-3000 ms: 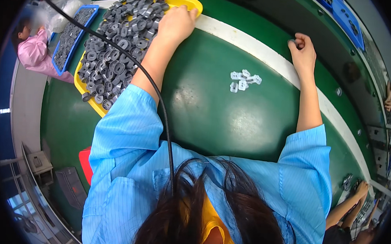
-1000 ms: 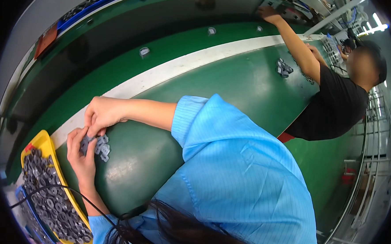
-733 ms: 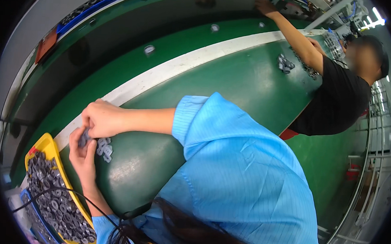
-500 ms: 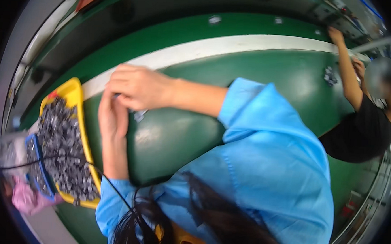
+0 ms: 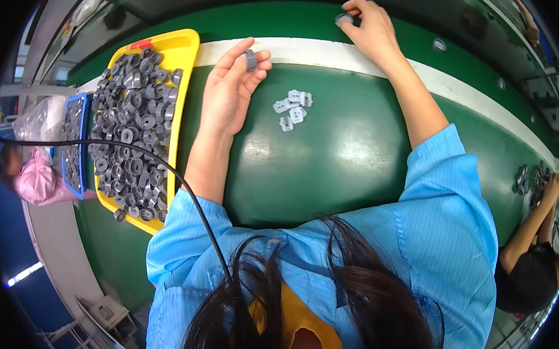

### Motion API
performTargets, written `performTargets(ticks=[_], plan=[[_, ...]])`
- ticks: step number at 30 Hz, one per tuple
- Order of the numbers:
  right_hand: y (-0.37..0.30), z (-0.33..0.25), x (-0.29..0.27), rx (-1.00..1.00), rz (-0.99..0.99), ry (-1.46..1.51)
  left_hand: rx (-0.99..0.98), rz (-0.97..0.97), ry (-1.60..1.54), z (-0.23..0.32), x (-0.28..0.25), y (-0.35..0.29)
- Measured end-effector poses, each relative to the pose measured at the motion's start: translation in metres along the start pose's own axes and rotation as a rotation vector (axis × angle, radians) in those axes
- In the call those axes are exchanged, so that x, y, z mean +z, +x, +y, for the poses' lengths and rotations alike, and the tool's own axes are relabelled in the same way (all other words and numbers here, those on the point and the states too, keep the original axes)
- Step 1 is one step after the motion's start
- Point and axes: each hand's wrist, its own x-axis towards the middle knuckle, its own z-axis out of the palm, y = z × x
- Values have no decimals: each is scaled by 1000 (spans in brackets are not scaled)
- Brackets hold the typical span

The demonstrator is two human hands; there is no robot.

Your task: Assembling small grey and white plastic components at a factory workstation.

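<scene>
Beside the yellow tray's edge, my left hand pinches a small grey ring, while my right hand pinches another grey piece on the belt's white stripe.

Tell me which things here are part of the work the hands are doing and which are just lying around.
In the work:
left hand pinching a small grey ring part
right hand on a grey part at the white stripe
pale clips on the green belt
yellow tray of grey parts

Lying about:
blue tray
black cable
</scene>
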Motion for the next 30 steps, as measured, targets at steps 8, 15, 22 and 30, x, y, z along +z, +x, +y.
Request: performTargets(ticks=[8,15,22,30], plan=[[-48,-120,-62,-400,-624,250,36,65,322,-2,5,-4],[-52,-140,-72,-249,-725,249,297,158,613,-11,17,-7],[-6,-116,-32,369,-842,884,442,140,914,-8,12,-8],[-14,-123,-16,280,-504,726,656,184,1049,-12,13,-6]])
